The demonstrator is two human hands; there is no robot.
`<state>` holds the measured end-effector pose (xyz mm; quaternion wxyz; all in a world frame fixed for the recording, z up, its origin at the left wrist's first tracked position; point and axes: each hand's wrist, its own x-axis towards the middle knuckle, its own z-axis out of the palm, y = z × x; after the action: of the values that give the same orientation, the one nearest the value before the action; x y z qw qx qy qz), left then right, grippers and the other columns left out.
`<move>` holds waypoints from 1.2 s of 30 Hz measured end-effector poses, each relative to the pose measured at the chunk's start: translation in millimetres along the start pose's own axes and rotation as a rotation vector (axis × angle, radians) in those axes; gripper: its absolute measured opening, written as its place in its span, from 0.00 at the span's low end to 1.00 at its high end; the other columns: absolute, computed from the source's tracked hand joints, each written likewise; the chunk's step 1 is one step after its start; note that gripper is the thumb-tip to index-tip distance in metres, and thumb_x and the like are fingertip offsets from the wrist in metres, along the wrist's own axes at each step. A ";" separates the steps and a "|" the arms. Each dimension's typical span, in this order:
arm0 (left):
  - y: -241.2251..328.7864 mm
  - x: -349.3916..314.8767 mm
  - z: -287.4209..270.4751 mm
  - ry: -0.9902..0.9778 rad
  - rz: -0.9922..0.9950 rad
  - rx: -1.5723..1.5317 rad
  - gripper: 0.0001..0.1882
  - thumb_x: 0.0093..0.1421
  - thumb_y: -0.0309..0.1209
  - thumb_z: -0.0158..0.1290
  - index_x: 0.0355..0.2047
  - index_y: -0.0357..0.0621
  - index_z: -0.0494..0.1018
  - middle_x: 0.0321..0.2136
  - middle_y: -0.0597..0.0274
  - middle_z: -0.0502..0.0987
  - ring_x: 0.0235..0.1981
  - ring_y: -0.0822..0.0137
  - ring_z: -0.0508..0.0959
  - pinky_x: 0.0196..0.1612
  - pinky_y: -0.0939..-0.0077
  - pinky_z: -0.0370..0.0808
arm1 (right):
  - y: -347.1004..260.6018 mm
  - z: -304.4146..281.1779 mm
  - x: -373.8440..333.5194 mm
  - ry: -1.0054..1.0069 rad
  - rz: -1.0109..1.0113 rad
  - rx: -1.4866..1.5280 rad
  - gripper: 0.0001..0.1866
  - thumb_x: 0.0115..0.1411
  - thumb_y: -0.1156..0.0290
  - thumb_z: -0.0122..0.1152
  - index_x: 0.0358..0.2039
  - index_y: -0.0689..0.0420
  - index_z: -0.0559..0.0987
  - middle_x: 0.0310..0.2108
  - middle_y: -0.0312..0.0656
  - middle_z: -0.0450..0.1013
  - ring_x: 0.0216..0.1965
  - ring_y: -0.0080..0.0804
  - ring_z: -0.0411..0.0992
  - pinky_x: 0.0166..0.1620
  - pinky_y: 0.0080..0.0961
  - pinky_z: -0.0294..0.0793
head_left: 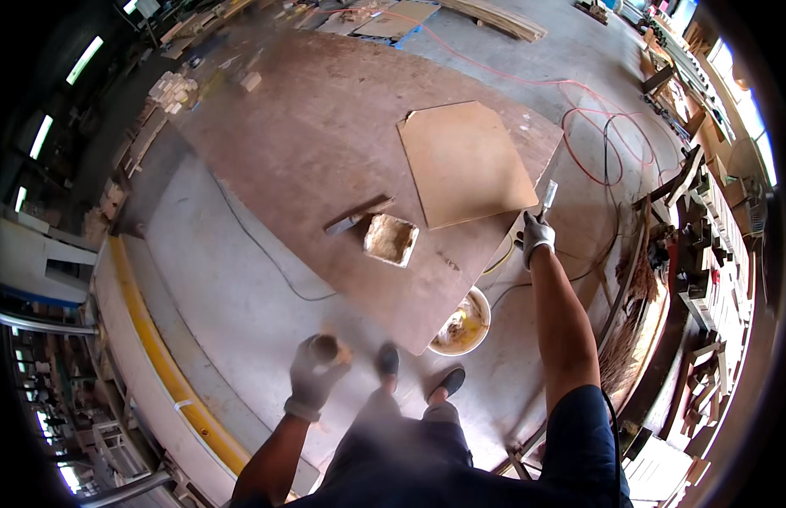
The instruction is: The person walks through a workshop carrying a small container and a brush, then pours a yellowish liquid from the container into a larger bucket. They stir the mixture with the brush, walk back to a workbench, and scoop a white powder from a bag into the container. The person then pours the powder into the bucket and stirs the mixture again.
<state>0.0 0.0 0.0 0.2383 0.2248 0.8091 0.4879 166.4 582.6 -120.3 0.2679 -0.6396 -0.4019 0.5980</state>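
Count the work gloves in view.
2: one glove on the left hand, another on the right hand near the tan board's corner. Others may be hidden in the clutter.

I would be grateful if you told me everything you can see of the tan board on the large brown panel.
The tan board is a thin, plain, broad sheet, perhaps fibreboard or cardboard; the view does not settle which. Its far right corner is cut at a slant, and its far left corner looks nicked. It lies flat on the brown panel, toward the right side. The gloved right hand is beside its near right corner; whether they touch is unclear.
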 end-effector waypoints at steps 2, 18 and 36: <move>-21.8 -41.1 11.0 0.062 -0.054 -0.141 0.32 0.55 0.31 0.76 0.57 0.39 0.73 0.51 0.59 0.81 0.51 0.66 0.82 0.55 0.66 0.82 | -37.5 14.3 -23.3 0.019 -0.090 -0.111 0.19 0.71 0.47 0.65 0.44 0.51 0.80 0.30 0.40 0.77 0.26 0.31 0.74 0.26 0.37 0.72; -5.3 -40.8 10.0 0.064 -0.079 0.032 0.34 0.51 0.31 0.79 0.55 0.37 0.75 0.47 0.58 0.84 0.47 0.67 0.85 0.52 0.67 0.83 | -26.2 22.9 103.2 0.097 0.029 0.329 0.05 0.69 0.66 0.66 0.40 0.52 0.84 0.27 0.36 0.77 0.23 0.29 0.71 0.25 0.34 0.73; -20.0 -44.3 35.7 -0.083 -0.105 0.035 0.36 0.49 0.33 0.80 0.55 0.38 0.76 0.48 0.58 0.85 0.47 0.66 0.85 0.53 0.67 0.84 | -148.5 27.0 -16.7 -0.238 -0.075 0.561 0.13 0.65 0.74 0.72 0.28 0.53 0.74 0.21 0.36 0.70 0.18 0.31 0.69 0.23 0.30 0.71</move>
<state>53.8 -10.5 -25.2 0.2928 0.2064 0.8177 0.4506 111.9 644.2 7.4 0.4070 -0.4510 -0.2730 0.7459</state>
